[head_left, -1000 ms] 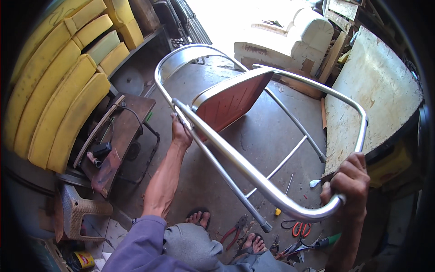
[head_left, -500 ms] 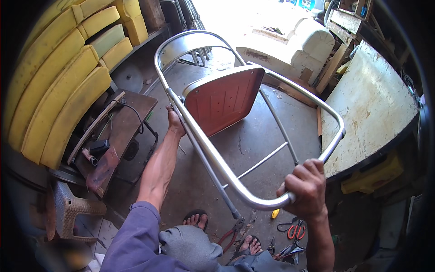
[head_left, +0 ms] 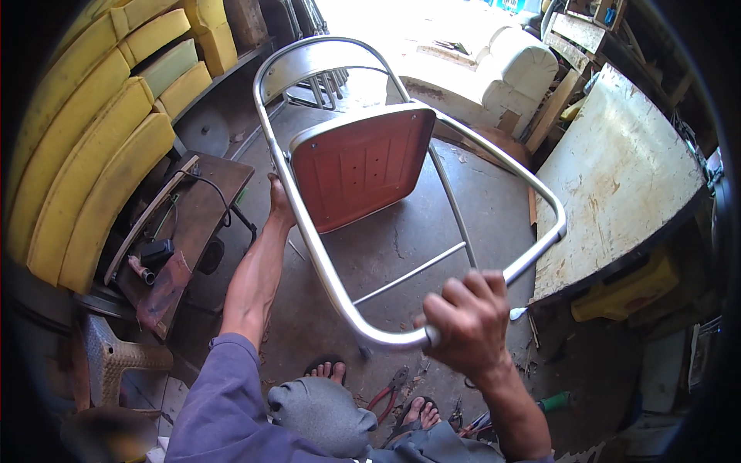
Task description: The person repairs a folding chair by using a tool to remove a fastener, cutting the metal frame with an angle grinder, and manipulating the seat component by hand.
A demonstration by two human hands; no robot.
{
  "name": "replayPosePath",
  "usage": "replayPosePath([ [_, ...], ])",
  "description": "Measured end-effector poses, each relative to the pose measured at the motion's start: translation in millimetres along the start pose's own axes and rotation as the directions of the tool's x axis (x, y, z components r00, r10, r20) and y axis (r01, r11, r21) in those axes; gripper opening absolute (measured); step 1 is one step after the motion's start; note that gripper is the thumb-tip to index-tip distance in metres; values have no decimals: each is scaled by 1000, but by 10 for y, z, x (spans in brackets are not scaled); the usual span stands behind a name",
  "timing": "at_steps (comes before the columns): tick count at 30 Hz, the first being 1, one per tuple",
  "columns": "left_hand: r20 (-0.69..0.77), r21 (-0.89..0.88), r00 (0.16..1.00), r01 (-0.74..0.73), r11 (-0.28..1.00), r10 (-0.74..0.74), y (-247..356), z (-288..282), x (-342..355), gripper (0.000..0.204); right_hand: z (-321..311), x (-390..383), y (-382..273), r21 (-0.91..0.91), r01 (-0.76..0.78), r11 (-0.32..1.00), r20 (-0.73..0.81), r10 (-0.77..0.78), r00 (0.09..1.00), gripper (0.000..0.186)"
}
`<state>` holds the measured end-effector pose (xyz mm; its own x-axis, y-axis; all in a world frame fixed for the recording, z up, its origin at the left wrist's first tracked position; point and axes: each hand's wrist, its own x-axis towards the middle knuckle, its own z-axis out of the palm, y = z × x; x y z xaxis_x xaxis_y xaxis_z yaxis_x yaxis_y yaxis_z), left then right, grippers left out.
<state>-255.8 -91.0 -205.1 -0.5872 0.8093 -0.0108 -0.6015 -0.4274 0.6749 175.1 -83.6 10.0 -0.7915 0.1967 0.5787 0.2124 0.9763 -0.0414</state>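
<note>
A metal folding chair (head_left: 363,170) is held up in front of me, tilted, with the reddish underside of its seat toward me. My right hand (head_left: 471,320) is closed round the nearest bar of its silver tube frame (head_left: 324,258). At the left side of the seat, my left hand (head_left: 281,202) grips the frame; its fingers are mostly hidden behind the tube. The curved backrest (head_left: 320,60) points away from me. A thinner cross rod (head_left: 409,272) joins the legs. Below, red-handled pliers (head_left: 388,393) lie on the floor between my feet.
Yellow cushions (head_left: 100,154) are stacked at the left, above a low wooden bench (head_left: 220,185) with a cable. A woven-pattern plastic stool (head_left: 123,351) stands near left. At the right leans a worn pale board (head_left: 617,193). A white armchair (head_left: 513,73) sits behind. A green-handled tool (head_left: 554,401) lies near right.
Both hands have shifted left with the chair, the right hand farther. The near leg end that stuck out below the frame now sits mostly behind it. My right arm covers the orange-handled scissors.
</note>
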Motion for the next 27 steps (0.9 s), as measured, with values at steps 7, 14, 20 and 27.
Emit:
replayPosePath([
  [7,-154,-43,986,-71,997,64,-127,-88,171,84,75,672,63,-5,22,1000,-86,-22,996,23],
  [14,-151,-20,987,-60,998,57,-93,-105,203,84,229,1063,11,-12,25,1000,-192,-27,981,25],
  [20,-172,-17,983,-60,998,56,-106,-18,232,84,329,1265,-155,25,55,998,-249,-47,967,22],
  [27,-171,42,984,-47,998,54,-131,-250,221,84,253,1282,61,-32,72,997,-206,-77,976,23],
])
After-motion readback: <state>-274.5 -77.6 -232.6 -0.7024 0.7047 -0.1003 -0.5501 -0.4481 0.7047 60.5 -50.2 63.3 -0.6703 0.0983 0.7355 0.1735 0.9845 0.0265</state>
